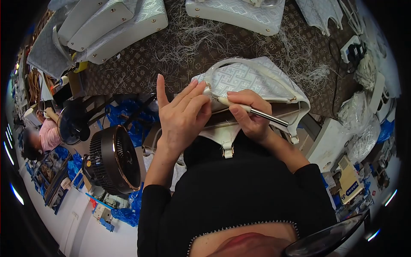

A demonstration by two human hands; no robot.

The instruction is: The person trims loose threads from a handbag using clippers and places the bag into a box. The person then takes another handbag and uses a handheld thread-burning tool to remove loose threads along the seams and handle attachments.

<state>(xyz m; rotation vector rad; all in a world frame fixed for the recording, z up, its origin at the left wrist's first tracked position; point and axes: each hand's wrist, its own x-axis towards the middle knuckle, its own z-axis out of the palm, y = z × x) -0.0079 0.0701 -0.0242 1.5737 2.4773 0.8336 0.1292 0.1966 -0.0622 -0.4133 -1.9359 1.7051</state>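
Observation:
A white patterned handbag lies at the table's near edge with its zipped opening toward me. My left hand pinches the bag near the base of its handle, one finger sticking up. My right hand grips a pen-like tool with a cream front part and a shiny metal barrel. Its front end points at the small white piece by my left fingertips; the exact contact is hidden. A white tab with a buckle hangs from the near side of the bag.
More white handbags stand at the back left, and another bag at the back. Loose thread scraps cover the brown patterned table. A black fan is at my left, a person beyond it. A power strip sits right.

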